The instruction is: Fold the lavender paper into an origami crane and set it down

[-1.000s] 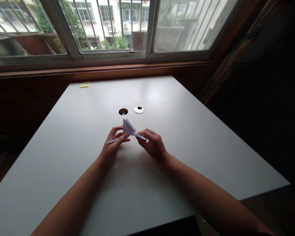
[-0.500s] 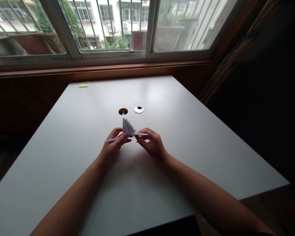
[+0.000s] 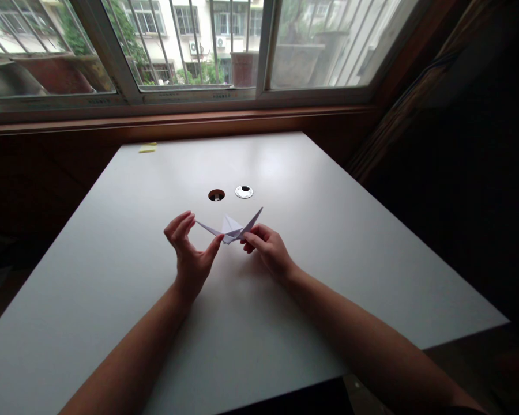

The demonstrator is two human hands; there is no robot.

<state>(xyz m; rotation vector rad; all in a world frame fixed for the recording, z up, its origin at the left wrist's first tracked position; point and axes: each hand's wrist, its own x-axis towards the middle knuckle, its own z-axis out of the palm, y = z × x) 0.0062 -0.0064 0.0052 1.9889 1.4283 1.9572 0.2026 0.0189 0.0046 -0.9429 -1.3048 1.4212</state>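
Observation:
A pale folded-paper origami figure (image 3: 232, 230) is held just above the table, with two narrow points slanting up to either side and a wider triangular flap between them. My right hand (image 3: 268, 245) is closed on its right part, thumb on the near side at the base of the right point. My left hand (image 3: 190, 245) is open, its thumb and fingers spread wide in a C. The left thumb tip touches the paper near the middle, and the left fingertips are at the end of the left point; whether they press on it is hard to tell.
The white table (image 3: 328, 230) has a dark round hole (image 3: 217, 195) and a silver cable grommet (image 3: 244, 192) beyond the paper. A yellow sticky note (image 3: 147, 148) lies near the far left corner. Behind the table is a barred window (image 3: 190, 46) with flower pots outside.
My left hand has loosened and spread, its fingers moving up and left. The paper figure has turned, so its side points now slant upward. The right hand keeps its hold.

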